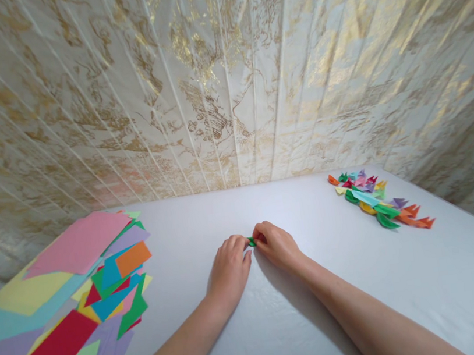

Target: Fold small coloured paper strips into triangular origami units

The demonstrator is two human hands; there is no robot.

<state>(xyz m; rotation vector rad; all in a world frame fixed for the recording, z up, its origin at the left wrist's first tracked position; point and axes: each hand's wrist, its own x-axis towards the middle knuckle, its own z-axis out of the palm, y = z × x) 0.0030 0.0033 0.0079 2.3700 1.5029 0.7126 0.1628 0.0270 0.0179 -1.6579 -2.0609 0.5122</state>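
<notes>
A small folded piece of green paper (251, 242) is pinched between my two hands near the middle of the white table. My left hand (231, 260) has its thumb and fingers closed on the paper's left end. From the other side, my right hand (276, 243) grips the right end with its fingertips. Only a short green strip shows between the fingers; the rest of its shape is hidden. Both hands are low over the tabletop, close together.
Coloured paper sheets and cut pieces (59, 290) lie in a spread pile along the left. Toward the back right sits a group of small folded paper figures (367, 197) in several colours. A gold-patterned curtain (207, 87) hangs behind the white table (207, 217).
</notes>
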